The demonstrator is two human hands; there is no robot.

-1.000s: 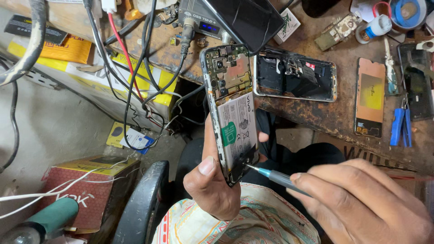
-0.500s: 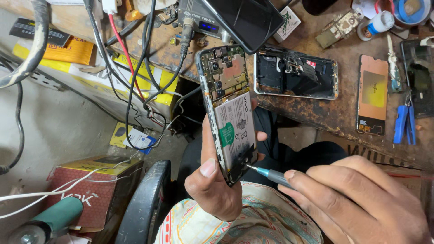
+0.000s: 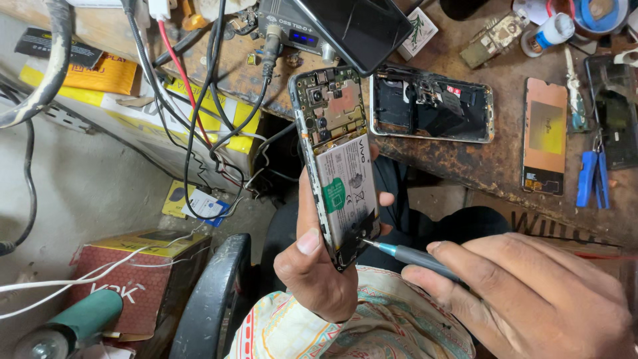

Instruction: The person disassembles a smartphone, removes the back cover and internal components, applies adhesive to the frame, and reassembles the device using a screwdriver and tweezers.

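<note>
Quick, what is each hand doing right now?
Left hand: closed around the opened phone, holding it upright.
Right hand: closed on a thin screwdriver, its tip at the phone's lower end.

- The space just before the body is taken up by the left hand [image 3: 318, 266], which holds an opened phone [image 3: 337, 156] upright, and by the right hand [image 3: 525, 299] with its screwdriver [image 3: 412, 255].
- Open air is left between the phone and the bench [image 3: 465, 166] edge, above the dark lap.
- The bench top is crowded: an empty phone frame [image 3: 432, 105], a back cover [image 3: 545, 136], blue pliers [image 3: 591, 178] and a black slab [image 3: 362, 26] lie close together, with narrow bare strips between them.
- To the left, passage is blocked by hanging cables [image 3: 199, 100]; lower left, by a chair arm [image 3: 212, 299] and a red box [image 3: 133, 286].
</note>
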